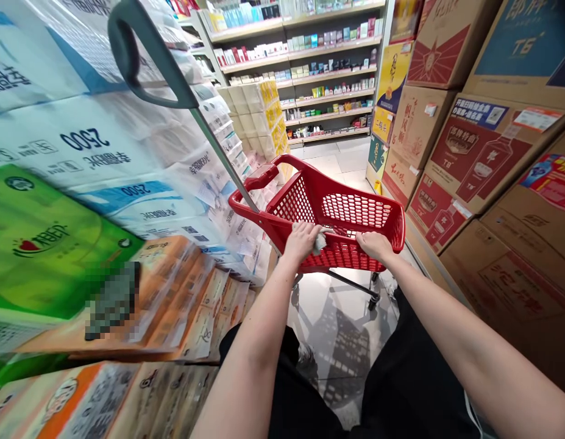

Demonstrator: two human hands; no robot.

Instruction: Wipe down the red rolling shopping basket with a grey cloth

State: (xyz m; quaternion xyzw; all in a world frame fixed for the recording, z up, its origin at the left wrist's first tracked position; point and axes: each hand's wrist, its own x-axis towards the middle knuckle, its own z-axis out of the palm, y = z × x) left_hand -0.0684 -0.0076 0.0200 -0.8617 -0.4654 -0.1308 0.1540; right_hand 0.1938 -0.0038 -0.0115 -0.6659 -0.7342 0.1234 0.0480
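A red plastic shopping cart (355,198) with perforated walls stands sideways before me. Its long grey pull handle (191,103) slants up to the left. My left hand (303,241) is closed at the cart's near rim, fingers wrapped round a crumpled pale cloth (319,241) that lies against the basket wall. Farther right, my right hand (373,245) is curled over the same rim, its fingertips partly hidden on the inner side. Nothing shows inside the part of the basket I can see.
Tissue packs (140,152) are stacked high on the left, with more packs (172,305) lower down. Liquor cartons (486,146) line the right side. Shelves (328,46) of small boxed goods stand at the back. Tiled floor (346,161) runs between the stacks.
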